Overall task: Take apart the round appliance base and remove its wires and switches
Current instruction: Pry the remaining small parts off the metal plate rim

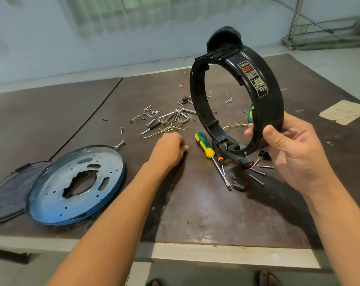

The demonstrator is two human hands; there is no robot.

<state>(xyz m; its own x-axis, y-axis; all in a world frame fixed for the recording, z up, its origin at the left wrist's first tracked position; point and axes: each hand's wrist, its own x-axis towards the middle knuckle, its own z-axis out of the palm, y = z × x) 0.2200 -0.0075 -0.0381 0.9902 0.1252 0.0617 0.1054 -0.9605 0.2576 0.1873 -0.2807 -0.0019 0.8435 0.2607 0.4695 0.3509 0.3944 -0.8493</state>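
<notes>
The fingers [249, 131] of the right hand [294, 155] are clamped on the black ring housing [237, 89], the thumb pressed on the outer face of its band and the fingertips seen inside the hoop. The ring is held on edge, lifted above the table [195, 213], with its lower right arc in the grip and a printed label [252, 79] visible on the inner wall near the top. A bulky black hood is seen at the ring's upper edge.

The left hand [169, 148] is rested on the table with its fingers curled into a loose fist; whether anything is pinched inside cannot be told. It is placed to the left of the ring and well apart from it, just below a scatter of loose screws and wire pieces [166, 120].

A green and yellow screwdriver [208, 149] is laid on the table just beneath the ring, between the two hands. Beside its tip, switches with red rockers [244, 174] and several long screws are strewn. At the left, a blue metal base plate [75, 184] with a ragged central hole is propped partly over a dark round cover [7, 195].
</notes>
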